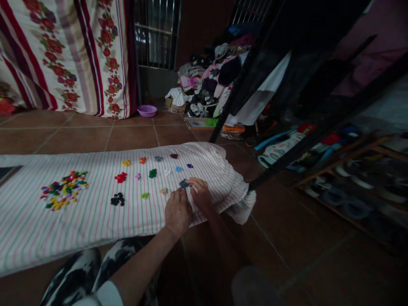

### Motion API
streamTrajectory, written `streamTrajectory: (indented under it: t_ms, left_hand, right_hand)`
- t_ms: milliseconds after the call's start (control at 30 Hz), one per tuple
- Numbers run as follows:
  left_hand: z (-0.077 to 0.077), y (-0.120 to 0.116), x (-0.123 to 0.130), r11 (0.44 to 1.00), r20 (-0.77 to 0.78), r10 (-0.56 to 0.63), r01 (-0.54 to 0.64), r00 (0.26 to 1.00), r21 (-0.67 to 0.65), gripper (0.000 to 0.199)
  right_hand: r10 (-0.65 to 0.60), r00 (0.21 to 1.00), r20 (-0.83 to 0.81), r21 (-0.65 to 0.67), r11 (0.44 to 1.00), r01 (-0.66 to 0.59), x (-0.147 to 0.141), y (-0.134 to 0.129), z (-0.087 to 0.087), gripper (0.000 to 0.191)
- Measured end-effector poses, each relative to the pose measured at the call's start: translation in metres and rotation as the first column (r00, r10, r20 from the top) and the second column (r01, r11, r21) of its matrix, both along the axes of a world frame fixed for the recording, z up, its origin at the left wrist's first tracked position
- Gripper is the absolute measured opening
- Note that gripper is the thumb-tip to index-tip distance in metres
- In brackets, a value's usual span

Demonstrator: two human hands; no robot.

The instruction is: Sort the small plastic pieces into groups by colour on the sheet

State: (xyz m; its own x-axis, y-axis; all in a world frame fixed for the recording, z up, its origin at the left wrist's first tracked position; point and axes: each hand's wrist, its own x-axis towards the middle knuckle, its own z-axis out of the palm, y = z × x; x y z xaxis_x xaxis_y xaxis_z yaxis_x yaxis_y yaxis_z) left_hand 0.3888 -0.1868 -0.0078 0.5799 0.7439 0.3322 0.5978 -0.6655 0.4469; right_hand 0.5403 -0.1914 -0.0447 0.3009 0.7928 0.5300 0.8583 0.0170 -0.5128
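A small pile of dark grey-blue pieces (184, 184) lies near the right end of a striped cloth (95, 221). My left hand (178, 209) rests at its near side, back up, fingers stretched toward it. From the right, my right hand (200, 192) reaches around the pile with fingers apart, fingertips at its edge. I see nothing lifted in either hand. Close by are beige pieces (164, 191), light blue pieces (179, 168), white pieces (167, 172) and purple pieces (190, 165). Farther left sit black pieces (117, 199), red pieces (120, 177) and dark green pieces (153, 173).
A mixed multicolour heap (65, 189) spreads over the cloth's left part. Yellow pieces (126, 162) and orange pieces (142, 160) lie along the far side. Dark poles (236, 93) slant up beside the right end. Beyond are a purple basin (147, 111) and piled clothes (210, 80).
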Motion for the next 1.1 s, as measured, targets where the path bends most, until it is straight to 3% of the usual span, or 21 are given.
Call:
streamTrajectory:
  t_ms: [267,433,533,700,900,1100]
  left_hand:
    - [-0.016,0.015,0.001,0.990,-0.034,-0.061,0.065,0.998,0.124,0.043]
    - [-0.012,0.017,0.006,0.995,0.030,0.012,-0.015,0.999,0.094,0.044]
    - [-0.009,0.019,0.007,0.998,0.019,-0.013,0.012,1.000,0.065,0.041]
    - [-0.013,0.020,0.003,0.999,0.082,-0.028,0.025,0.996,0.047,0.042]
    - [-0.018,0.024,0.003,1.000,0.142,-0.015,0.015,0.990,0.008,0.036]
    - [-0.016,0.022,-0.001,0.999,0.264,-0.009,0.019,0.965,-0.034,0.038]
  right_hand:
    - [-0.025,0.998,-0.056,0.039,0.999,0.027,0.000,0.000,-0.004,0.027]
    - [-0.005,0.997,-0.072,-0.040,0.999,0.002,0.002,0.000,-0.001,0.034]
    - [0.030,0.999,-0.033,-0.032,0.999,-0.031,0.001,0.000,0.000,0.030]
    - [-0.013,1.000,-0.016,-0.025,1.000,0.012,-0.001,0.004,0.004,0.031]
    - [0.087,0.993,0.080,-0.177,0.982,-0.072,0.001,0.014,0.011,0.028]
    - [0.106,0.994,-0.018,-0.111,0.988,-0.107,0.008,0.016,0.011,0.021]
